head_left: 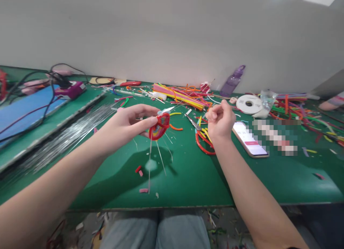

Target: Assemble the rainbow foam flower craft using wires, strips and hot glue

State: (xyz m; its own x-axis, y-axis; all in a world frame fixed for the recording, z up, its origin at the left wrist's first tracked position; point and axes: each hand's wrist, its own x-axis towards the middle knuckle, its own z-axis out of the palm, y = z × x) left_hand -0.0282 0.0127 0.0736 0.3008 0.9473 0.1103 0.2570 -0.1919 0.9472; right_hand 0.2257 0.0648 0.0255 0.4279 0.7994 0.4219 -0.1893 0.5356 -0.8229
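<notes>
My left hand (129, 121) is held above the green table (188, 177) and pinches a small round piece made of red and coloured fuzzy wire (159, 126), with thin metal wires (150, 159) hanging down from it. My right hand (220, 120) is closed in a loose fist to the right of it, apparently pulling a thin wire that runs toward the piece. Below the right hand lie red and yellow fuzzy-wire loops (204, 141) and small scissors (194, 123).
A phone (249, 139) lies right of my right hand. Farther back are a pile of coloured fuzzy wires (180, 93), a tape roll (248, 104), a purple bottle (232, 81), a bundle of metal wires (67, 138) at left, a blue mat (21, 109) and cables. Another person's arm (331, 103) shows at far right.
</notes>
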